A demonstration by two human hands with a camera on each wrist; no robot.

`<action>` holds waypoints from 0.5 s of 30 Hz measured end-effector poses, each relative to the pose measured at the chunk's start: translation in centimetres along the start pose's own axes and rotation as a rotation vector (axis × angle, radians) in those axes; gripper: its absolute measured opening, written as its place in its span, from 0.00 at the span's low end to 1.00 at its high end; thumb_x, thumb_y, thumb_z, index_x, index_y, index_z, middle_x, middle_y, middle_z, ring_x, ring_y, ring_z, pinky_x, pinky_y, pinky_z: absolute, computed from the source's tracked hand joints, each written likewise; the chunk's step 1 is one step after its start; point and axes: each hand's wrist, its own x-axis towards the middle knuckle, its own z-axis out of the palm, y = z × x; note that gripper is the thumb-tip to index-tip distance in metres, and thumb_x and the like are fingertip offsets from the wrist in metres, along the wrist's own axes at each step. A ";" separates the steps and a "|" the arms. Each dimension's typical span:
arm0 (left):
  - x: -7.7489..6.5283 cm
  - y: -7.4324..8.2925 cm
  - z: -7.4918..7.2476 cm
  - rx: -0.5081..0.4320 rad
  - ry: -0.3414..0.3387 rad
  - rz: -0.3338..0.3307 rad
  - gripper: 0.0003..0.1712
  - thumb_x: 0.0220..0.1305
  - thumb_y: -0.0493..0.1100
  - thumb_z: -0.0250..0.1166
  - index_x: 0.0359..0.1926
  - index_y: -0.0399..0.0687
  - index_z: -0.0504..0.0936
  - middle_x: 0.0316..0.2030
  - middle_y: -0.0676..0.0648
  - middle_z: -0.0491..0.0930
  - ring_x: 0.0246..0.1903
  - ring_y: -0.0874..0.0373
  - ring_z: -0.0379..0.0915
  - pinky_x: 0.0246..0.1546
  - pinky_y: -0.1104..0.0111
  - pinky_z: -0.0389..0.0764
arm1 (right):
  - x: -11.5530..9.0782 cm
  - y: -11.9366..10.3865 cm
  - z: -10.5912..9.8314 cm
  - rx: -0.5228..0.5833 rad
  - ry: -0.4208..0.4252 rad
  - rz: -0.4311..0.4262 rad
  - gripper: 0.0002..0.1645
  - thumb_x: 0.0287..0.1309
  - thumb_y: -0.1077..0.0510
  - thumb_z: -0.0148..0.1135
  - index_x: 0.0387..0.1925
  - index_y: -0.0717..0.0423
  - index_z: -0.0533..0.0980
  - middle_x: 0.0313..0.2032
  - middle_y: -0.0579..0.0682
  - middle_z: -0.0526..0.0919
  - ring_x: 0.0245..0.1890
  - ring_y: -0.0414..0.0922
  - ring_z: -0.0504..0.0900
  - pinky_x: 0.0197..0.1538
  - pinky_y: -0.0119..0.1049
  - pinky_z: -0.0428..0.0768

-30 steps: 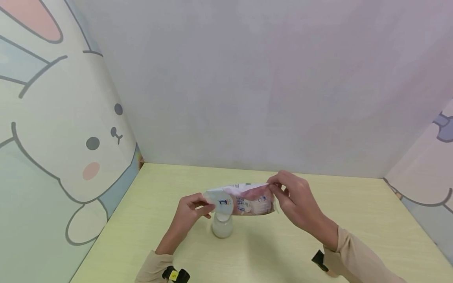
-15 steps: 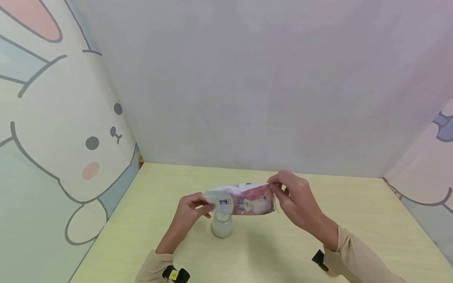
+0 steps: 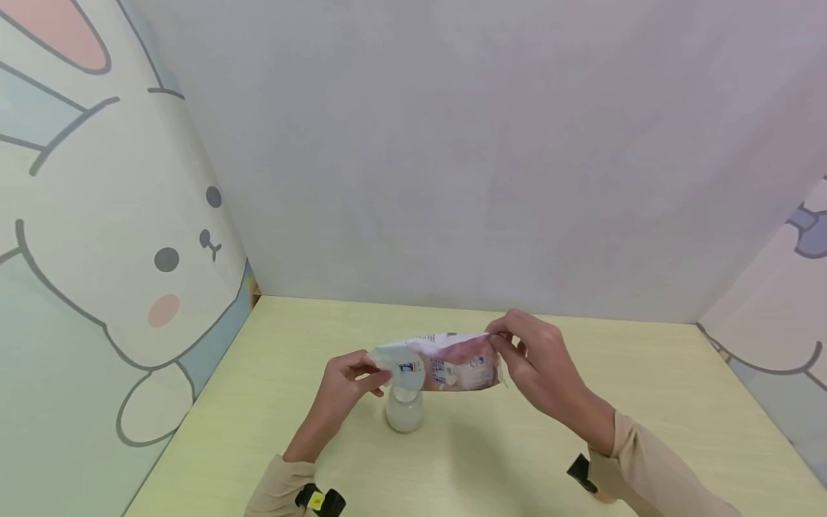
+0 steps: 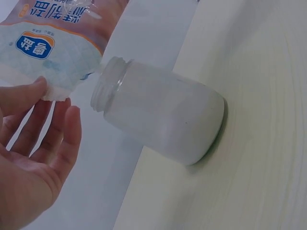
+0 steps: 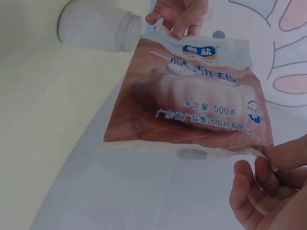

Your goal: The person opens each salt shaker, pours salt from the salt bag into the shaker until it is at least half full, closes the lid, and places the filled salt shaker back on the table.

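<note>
Bag (image 5: 192, 105), printed 粤盐 and 500克, is pinched by fingers (image 4: 21, 99) of left hand (image 3: 344, 388) and right hand (image 3: 543, 366); jar (image 4: 163, 112) is set on worktop (image 3: 291, 359).

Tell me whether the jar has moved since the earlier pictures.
No: measured against the far edge of the table, the jar stands in the same place.
</note>
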 end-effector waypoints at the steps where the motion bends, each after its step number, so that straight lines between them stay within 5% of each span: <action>1: 0.0 0.0 0.0 -0.002 -0.001 0.000 0.07 0.56 0.35 0.68 0.36 0.36 0.82 0.37 0.39 0.79 0.36 0.51 0.78 0.32 0.61 0.84 | 0.0 0.0 0.0 0.001 0.001 0.001 0.17 0.52 0.78 0.56 0.31 0.53 0.77 0.28 0.39 0.77 0.28 0.35 0.72 0.22 0.27 0.72; 15: 0.1 0.1 0.0 0.017 -0.002 0.005 0.08 0.57 0.36 0.68 0.37 0.36 0.82 0.37 0.39 0.79 0.36 0.52 0.78 0.32 0.62 0.84 | 0.1 0.0 -0.1 0.001 0.008 0.002 0.17 0.52 0.77 0.56 0.31 0.53 0.78 0.28 0.39 0.77 0.28 0.35 0.73 0.22 0.27 0.72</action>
